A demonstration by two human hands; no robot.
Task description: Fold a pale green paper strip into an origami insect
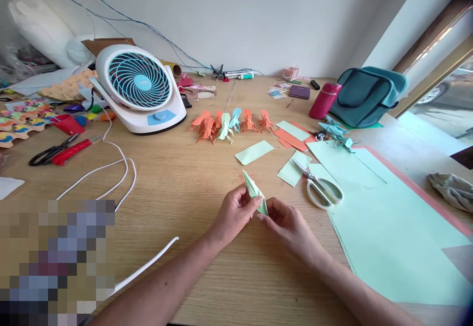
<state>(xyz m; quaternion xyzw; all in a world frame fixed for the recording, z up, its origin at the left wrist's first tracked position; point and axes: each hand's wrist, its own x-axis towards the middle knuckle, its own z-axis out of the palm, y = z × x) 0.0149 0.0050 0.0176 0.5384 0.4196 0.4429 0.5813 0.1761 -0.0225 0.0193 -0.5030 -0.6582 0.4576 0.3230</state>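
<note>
A narrow folded piece of light green paper (252,186) is held above the wooden table, its pointed end tilted up and away from me. My left hand (238,209) pinches it around the middle, thumb on top. At its lower end, my right hand (286,222) has thumb and fingers closed about the paper's tip. Beyond the hands lies a flat green paper strip (254,152). To the right, white-handled scissors (320,188) rest partly over another green piece (291,169). Folded orange, green and blue paper figures (224,127) stand in a group farther back.
A white fan (140,89) stands at the back left, its white cord (127,168) trailing forward. Large green sheets (391,237) cover the right side. A pink bottle (325,100) and teal bag (369,97) stand behind them. Red-handled cutters (72,151) lie left.
</note>
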